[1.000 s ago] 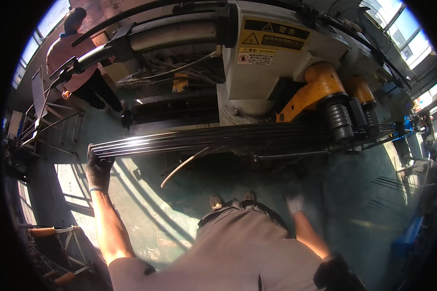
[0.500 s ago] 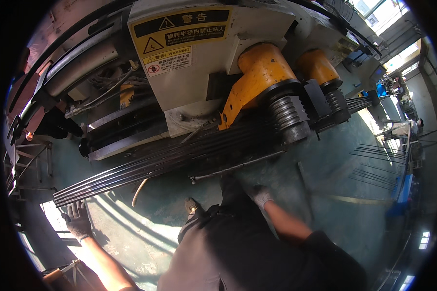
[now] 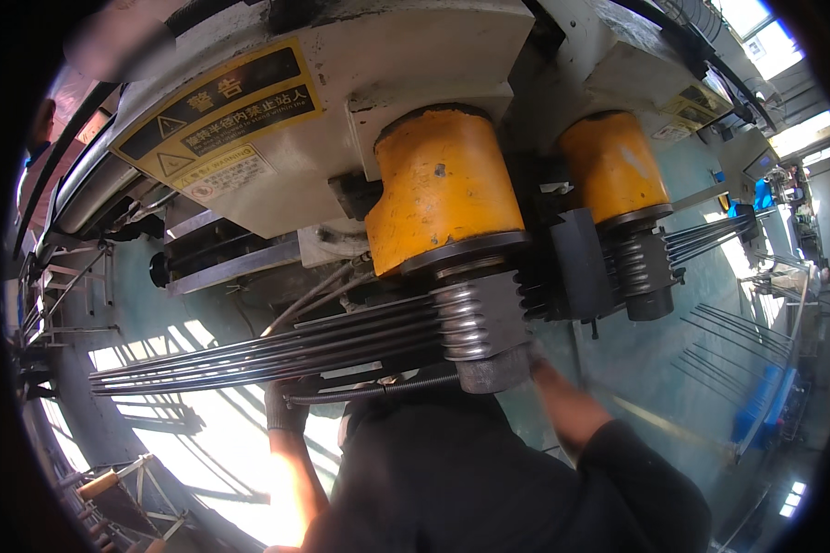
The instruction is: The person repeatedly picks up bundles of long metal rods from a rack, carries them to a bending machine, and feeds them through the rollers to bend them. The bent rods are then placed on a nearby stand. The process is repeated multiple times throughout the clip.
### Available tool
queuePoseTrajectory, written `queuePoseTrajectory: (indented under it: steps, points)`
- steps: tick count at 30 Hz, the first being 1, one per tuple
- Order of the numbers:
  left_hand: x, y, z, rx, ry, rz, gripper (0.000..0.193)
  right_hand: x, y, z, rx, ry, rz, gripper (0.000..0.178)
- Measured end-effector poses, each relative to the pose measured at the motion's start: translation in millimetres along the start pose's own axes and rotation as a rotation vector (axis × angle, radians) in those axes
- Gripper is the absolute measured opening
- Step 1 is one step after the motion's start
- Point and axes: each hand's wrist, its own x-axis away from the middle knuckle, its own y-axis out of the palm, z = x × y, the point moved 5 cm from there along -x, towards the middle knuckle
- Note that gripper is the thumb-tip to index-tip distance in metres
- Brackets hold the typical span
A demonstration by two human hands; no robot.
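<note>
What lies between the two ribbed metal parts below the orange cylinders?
The head view shows a dark upright block between them; the rest of the gap is too dark to read clearly.

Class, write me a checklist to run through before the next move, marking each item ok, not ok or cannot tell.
1. Rods reach the near grooved block: ok.
2. Rods fully seated in its grooves: cannot tell; contact is hidden.
3. Left hand clear of the rods: cannot tell; its fingers are hidden.
4. Right hand in plain sight: not ok; only the right forearm shows.
5. Warning label uncovered: ok.
</note>
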Motion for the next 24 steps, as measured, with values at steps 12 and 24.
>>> queuePoseTrajectory:
  steps: [12, 24]
  points:
    - [25.3, -18.3, -21.2, 0.511, -0.006, -0.071, 0.040, 123.3, -32.6, -87.8, -0.259, -0.044, 0.265, 0.040]
    - [59.7, -33.4, 44.1, 0.635, 0.282, -0.111, 0.022, 242.5, -182.9, -249.2, -0.841, -0.576, 0.786, 0.037]
